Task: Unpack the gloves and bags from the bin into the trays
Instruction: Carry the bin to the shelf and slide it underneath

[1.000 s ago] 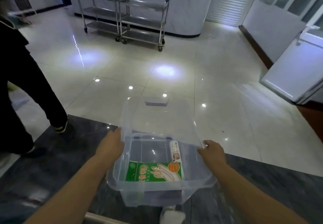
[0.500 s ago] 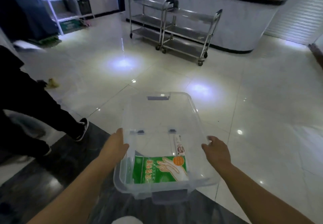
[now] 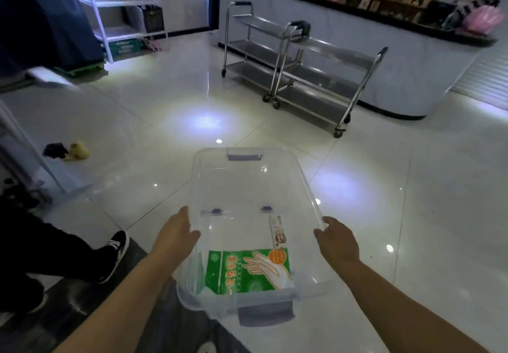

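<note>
The left hand (image 3: 176, 231) and right hand (image 3: 339, 240) each grip a long side of the clear lid (image 3: 247, 184), tilted up over the clear bin (image 3: 310, 284). Inside the bin lie a green glove packet (image 3: 247, 270) at its near end and a slim white bag roll (image 3: 279, 233) (label unreadable) along its right side. Two steel carts (image 3: 297, 69) stand on the floor (image 3: 412, 201) beyond.

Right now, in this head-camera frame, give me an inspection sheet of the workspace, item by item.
Surface: glossy white tiled floor; no table seen.
Job's things: clear plastic bin carried in the air, its clear lid raised; inside, green glove packet and slim white bag roll. Trays: nothing seen.
Clutter: small yellow and dark items on the floor.
Grippers: left hand and right hand grip the lid's sides.
Cables: nothing seen.
Surroundings: two steel trolleys, white counter, another person's dark-trousered leg.
</note>
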The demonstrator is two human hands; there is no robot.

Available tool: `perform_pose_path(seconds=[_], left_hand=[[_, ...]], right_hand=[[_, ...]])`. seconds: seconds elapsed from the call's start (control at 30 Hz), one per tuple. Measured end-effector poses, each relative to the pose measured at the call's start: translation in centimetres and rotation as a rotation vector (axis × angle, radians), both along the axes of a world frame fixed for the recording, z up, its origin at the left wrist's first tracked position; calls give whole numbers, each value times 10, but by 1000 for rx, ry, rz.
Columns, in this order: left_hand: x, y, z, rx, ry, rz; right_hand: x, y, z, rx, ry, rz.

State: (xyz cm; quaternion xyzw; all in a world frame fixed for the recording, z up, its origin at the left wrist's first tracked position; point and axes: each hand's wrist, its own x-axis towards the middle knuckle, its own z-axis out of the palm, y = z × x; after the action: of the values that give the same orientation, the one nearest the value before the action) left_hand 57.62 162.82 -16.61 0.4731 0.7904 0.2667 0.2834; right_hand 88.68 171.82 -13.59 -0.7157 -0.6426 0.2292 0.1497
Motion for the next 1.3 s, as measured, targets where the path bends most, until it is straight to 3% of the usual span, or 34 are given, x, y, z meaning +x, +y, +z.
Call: perform_pose_path(seconds=[0.37,0.67,1.13,1.3], left_hand=[[-74,246,8,24,31,28],[-118,503,4,-32,70,98],[-283,781,-13,-118,77,244],[-367,894,-13,-112,45,252]], right_hand=[[-72,254,-3,9,-6,23],[-129,533,-30,9,53,33],[-317,863,-42,57,79,170],[-403,975,-37,-30,58,171]])
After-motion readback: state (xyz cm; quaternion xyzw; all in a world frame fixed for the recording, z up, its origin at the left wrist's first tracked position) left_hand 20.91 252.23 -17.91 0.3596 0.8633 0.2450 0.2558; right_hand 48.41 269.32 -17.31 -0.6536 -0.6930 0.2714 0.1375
